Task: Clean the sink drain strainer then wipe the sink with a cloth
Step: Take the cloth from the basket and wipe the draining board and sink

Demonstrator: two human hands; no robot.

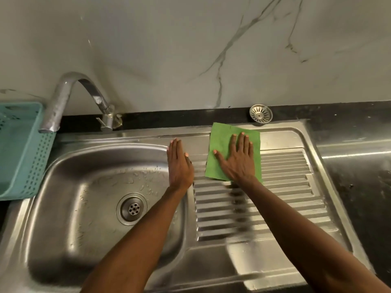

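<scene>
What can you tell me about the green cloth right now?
The cloth is a thin green square with a fine woven texture, spread flat and unfolded on the steel drainboard, its near half over the ridges, its far half on the smooth strip. The right hand presses on it palm down, fingers spread toward the wall. The left hand rests beside it without touching. The strainer sits just beyond its far corner, apart.
</scene>
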